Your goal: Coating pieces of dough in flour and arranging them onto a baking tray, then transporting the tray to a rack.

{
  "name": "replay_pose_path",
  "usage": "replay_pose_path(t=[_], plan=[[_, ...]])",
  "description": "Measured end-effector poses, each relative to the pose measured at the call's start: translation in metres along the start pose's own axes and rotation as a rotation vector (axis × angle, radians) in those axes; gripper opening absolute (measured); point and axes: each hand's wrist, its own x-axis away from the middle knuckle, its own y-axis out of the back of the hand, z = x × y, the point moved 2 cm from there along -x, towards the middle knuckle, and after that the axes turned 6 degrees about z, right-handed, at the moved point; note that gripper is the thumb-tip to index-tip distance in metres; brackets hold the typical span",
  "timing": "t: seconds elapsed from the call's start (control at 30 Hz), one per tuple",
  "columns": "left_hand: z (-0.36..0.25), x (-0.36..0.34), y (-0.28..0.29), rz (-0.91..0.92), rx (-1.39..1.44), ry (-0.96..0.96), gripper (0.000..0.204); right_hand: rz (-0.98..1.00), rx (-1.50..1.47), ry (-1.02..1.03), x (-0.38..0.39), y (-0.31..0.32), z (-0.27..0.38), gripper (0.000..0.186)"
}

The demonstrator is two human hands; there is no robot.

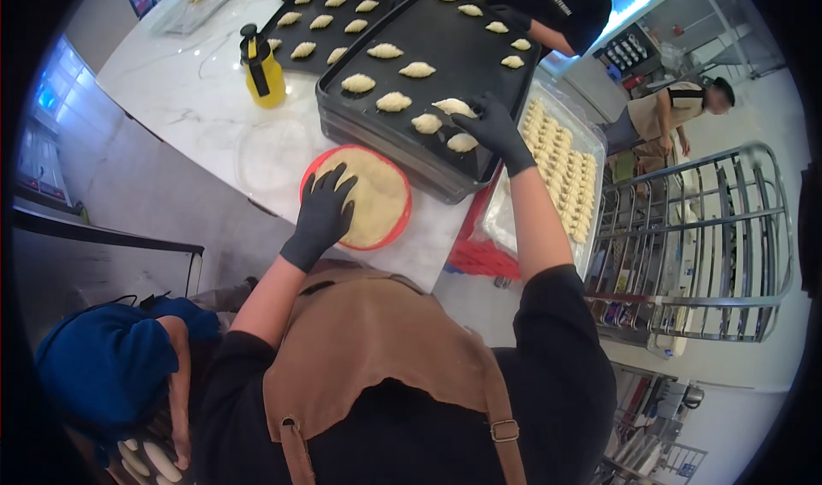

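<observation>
My left hand (324, 211), in a black glove, rests with fingers spread over a round red bowl (406, 215). Pale yellow, fine-grained stuff (377, 190) fills the bowl, and the fingertips touch its surface. My right hand (497, 132), also gloved in black, is at the near right part of a black baking tray (467, 53). Its thumb and fingers close on the right end of a pale, unbaked croissant (454, 107). More croissants lie spaced out on the tray, among them one (462, 142) just below my right hand. The tray tops a stack.
A yellow spray bottle (265, 78) stands on the white marble table (180, 83). Behind it lies another black tray (287, 14) of croissants. At right, a tray (561, 168) holds close-packed dough pieces near a metal rack (711, 237). Co-workers stand across the table, at right and at lower left.
</observation>
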Motion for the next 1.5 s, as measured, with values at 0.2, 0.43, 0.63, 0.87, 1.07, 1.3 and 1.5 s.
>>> replay_pose_path(t=[0.2,0.43,0.63,0.87,1.07,1.3,1.5], plan=[[-0.014,0.009,-0.003,-0.036,-0.006,0.088,0.043,0.082,0.171,0.086,-0.065,0.021,-0.095,0.047],[-0.035,0.015,0.004,-0.097,0.021,0.181,0.036,0.181,0.192,0.11,-0.088,0.001,-0.107,0.046],[-0.046,0.006,0.028,-0.37,0.121,0.155,0.014,-0.041,0.103,0.276,-0.06,0.009,-0.057,0.039],[-0.033,-0.027,0.068,-0.379,0.228,0.166,0.024,-0.031,0.013,0.575,0.047,-0.076,0.102,0.01],[0.032,-0.064,0.113,-0.519,0.227,-0.011,0.043,0.349,0.195,0.294,0.056,-0.155,0.08,0.016],[0.203,-0.127,0.201,-1.001,0.833,0.312,0.027,0.27,0.272,0.237,0.033,-0.16,0.109,0.012],[0.386,-0.231,0.223,-0.668,1.661,0.594,0.094,0.295,0.135,0.057,0.027,-0.153,0.115,0.014]])
